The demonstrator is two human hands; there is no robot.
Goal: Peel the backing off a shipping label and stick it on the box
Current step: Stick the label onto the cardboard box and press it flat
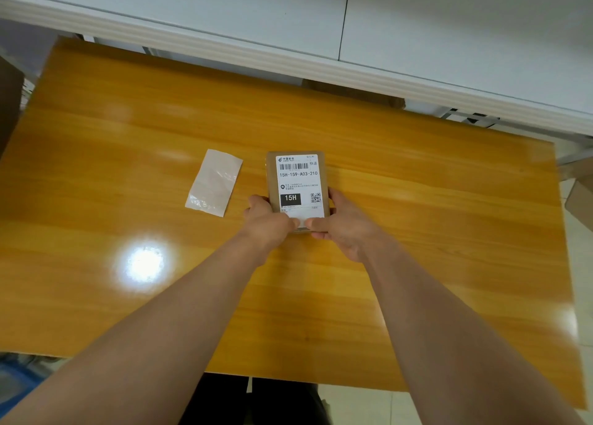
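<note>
A small brown cardboard box point(271, 181) lies flat on the middle of the wooden table. A white shipping label point(298, 181) with a barcode, "15H-159-A03-210" and a QR code covers its top face. My left hand point(266, 222) grips the box's near left corner and my right hand point(343, 225) grips its near right corner. Both thumbs press on the label's near edge. The peeled backing sheet point(213, 183), glossy and pale, lies flat on the table to the left of the box, apart from it.
The glossy orange wooden table point(417, 216) reflects a bright light spot at the near left. A white wall and ledge point(288, 59) run behind the table. Brown cardboard pieces point(580, 197) show at the right edge.
</note>
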